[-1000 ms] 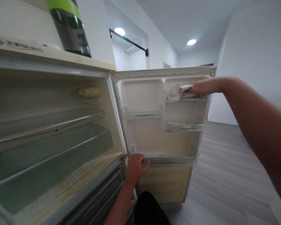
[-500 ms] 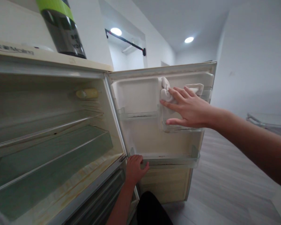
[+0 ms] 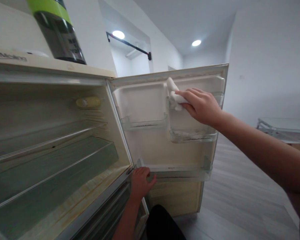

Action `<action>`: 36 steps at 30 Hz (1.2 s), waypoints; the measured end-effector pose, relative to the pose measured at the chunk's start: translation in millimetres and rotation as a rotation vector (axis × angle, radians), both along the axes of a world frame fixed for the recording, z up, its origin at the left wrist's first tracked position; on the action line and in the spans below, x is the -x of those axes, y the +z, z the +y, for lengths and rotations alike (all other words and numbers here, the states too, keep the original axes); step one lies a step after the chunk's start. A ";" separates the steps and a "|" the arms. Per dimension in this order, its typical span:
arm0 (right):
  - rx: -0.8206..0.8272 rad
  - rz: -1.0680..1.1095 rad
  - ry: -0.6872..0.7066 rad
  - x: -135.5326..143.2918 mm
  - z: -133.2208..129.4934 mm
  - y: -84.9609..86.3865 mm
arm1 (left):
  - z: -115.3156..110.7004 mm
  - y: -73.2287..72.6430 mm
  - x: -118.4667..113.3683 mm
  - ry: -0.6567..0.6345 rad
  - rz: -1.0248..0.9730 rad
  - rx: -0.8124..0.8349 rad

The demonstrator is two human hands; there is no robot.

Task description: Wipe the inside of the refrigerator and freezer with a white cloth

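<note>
My right hand (image 3: 202, 104) is closed on a bunched white cloth (image 3: 174, 96). The cloth lies against the upper inner face of the open fridge door (image 3: 150, 100), near the raised middle edge between the shelf sections. My left hand (image 3: 140, 181) rests by the lower left end of the clear bottom door shelf (image 3: 180, 175), close to the hinge side. Its fingers are curled with the thumb held apart, and nothing shows in them.
On the left the fridge interior (image 3: 95, 90) has glass shelves (image 3: 55, 166) and yellowish stains along its bottom edge. A dark bottle with a green band (image 3: 60, 36) stands on top. A glass-topped table (image 3: 285, 125) is at the right. My dark-clad knee (image 3: 163, 225) is below the door.
My right hand has gone from spread flat over the cloth to gripping it bunched up. The cloth has come off the right part of the door. My left hand stays about where it was.
</note>
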State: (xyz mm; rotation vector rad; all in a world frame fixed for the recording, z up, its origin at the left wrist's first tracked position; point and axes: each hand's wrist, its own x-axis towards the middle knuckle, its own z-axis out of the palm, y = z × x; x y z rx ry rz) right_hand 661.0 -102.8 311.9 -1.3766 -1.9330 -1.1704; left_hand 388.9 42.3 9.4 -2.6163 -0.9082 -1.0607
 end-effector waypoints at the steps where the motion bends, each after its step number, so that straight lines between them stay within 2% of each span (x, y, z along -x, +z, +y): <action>1: -0.018 -0.047 0.048 -1.8 -4.1 -5.0 | 0.3 -0.1 0.3 -0.001 -0.004 -0.003; 3: -0.008 -0.174 0.099 -3.5 -10.2 -14.7 | 0.4 -0.8 1.8 -0.006 -0.010 -0.014; 6: 0.006 -0.279 0.015 0.2 -10.1 -21.6 | -0.4 -2.0 4.5 -0.017 -0.019 -0.027; 13: -0.042 -0.089 -0.407 22.9 25.6 -7.3 | -2.3 -0.8 0.0 0.010 -0.008 -0.034; 15: -0.037 -0.050 -0.449 27.7 38.9 -7.0 | -2.6 0.0 -4.4 0.017 0.004 -0.030; 18: -0.076 -0.033 -0.422 27.3 54.9 -10.3 | -2.8 0.2 -11.8 0.032 0.011 -0.042; 22: -0.105 -0.109 -0.389 5.6 57.6 -12.3 | -1.7 0.4 -20.2 0.042 0.024 -0.055; 28: -0.024 -0.134 -0.545 -64.6 22.2 -10.1 | 0.2 1.9 -26.2 0.034 0.015 -0.058; 31: -0.005 -0.098 -0.553 -92.7 9.0 -12.2 | 0.2 1.7 -27.1 0.040 0.024 -0.062; 36: -0.032 -0.011 -0.535 -99.8 11.0 -19.1 | -1.3 1.4 -26.3 0.055 0.020 -0.056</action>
